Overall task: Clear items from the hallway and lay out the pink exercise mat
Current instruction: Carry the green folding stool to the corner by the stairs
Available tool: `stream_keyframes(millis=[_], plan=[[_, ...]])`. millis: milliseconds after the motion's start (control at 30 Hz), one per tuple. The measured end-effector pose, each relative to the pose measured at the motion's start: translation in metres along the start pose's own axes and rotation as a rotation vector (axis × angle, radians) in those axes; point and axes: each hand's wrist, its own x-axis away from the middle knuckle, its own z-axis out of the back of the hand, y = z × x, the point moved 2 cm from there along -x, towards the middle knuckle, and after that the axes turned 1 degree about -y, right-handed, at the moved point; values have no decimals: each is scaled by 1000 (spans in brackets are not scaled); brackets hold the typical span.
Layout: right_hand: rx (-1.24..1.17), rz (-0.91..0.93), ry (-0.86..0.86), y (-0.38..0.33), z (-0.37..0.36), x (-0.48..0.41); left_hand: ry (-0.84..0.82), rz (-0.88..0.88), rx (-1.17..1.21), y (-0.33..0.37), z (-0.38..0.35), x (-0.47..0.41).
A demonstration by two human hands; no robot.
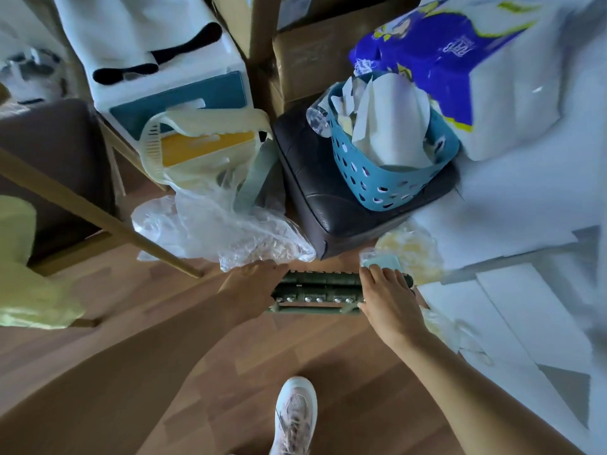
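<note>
Head view, looking steeply down at a wooden floor (230, 372) crowded at its far edge. Near centre lay a dark green roller rack (313, 292), a folded frame of parallel tubes studded with metal fittings, long axis running left to right. Left hand (253, 287) clamped over the rack's left end, fingers curled down around it and pressed together. Right hand (387, 297) laid on the right end, fingers slightly spread and bent over the far tube; whether the thumb closed underneath could not be told. Both hands touching the rack, one at each end, neither nearer than the other, so the judged lift would go straight up with the axis kept level. Just beyond the right fingertips, a small pale mint object (384, 262) resting against crumpled clear plastic. Far of the rack, touching or nearly so, a dark leather cushion (315, 192) carrying a tilted blue perforated basket (387, 182) stuffed with white paper. To the left of the cushion, a clear plastic bag (213, 224) and a cream slotted basket (184, 146). Far right, a blue and white wrapped pack (460, 60). A slanted wooden furniture leg (98, 208) at left. White sneaker (295, 415) at the near edge. No pink exercise mat anywhere in view; clearing judged to be in its early part, with much clutter left on the floor.
</note>
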Motion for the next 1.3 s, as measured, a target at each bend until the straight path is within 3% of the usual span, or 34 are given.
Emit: stream_keyframes(millis=[433,567,733,1300], plan=[[-68,-80,-5,12,-30,-74,-89,0,-31,-29,-11,-90],[-113,-145,82,19,-23,-84,15,3,-70,-33,-4,-104],[-115,-114,64,22,-22,-85,119,-32,-198,-32,-9,-100],[-118,-121,107,7,16,-49,167,-61,-65,-11,9,-57]])
